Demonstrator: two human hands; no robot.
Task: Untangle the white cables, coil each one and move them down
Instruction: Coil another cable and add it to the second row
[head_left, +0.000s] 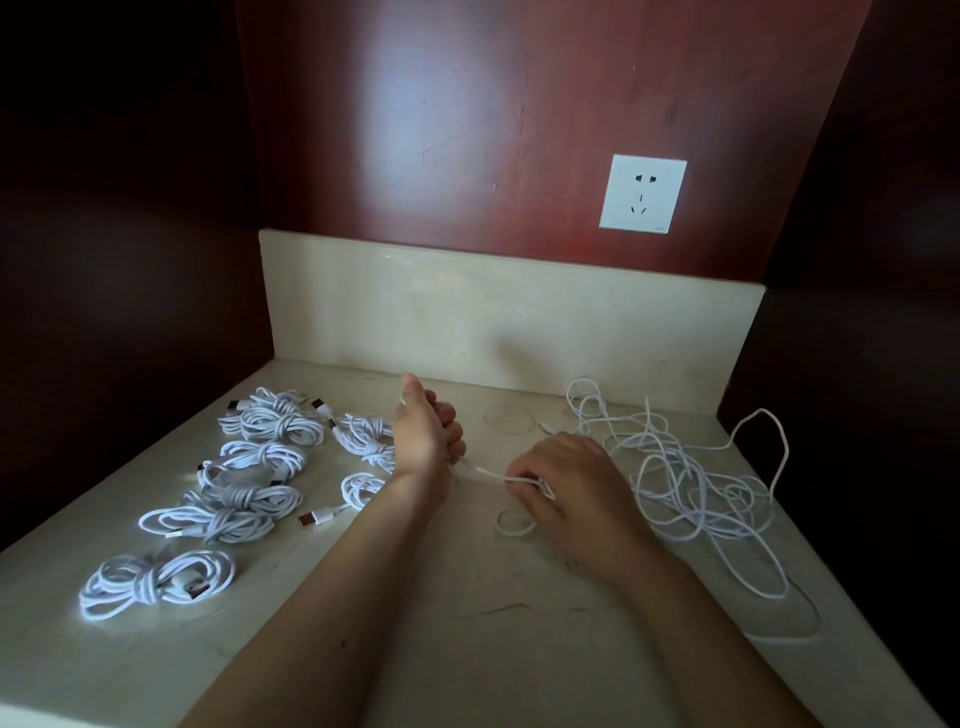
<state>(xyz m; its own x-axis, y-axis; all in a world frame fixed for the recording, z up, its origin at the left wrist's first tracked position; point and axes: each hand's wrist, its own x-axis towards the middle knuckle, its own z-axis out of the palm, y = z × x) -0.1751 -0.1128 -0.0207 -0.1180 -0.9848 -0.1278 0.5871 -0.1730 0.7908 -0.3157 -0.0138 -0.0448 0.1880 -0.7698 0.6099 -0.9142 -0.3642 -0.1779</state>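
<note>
two hands work over the middle of a pale counter (467, 649). the left hand (428, 431) stands on its edge, thumb up, fingers curled into a fist. a white cable (483, 472) runs taut from under that fist across to the right hand (561, 478), so the left hand seems to grip one end of it, though the fingers hide the grip itself. the right hand lies knuckles up with its fingers curled round a few small loops of the same cable, and one slack loop rests on the counter just beneath it

just beside the right hand, on its right, a loose tangle (691, 483) of white cables sprawls over the counter as far as the right edge, with one long loop reaching toward the near side. on the left part of the counter lie several coiled bundles (244, 504), each wrapped round its middle and set in rough rows from the back toward the near-left corner. some show usb plugs with orange-red insides. the nearest bundle (150, 577) lies a little apart from the rest

a pale backsplash (467, 317) runs along the back of the counter, and above it a white socket (642, 193) sits on the red-brown wall (415, 130)
</note>
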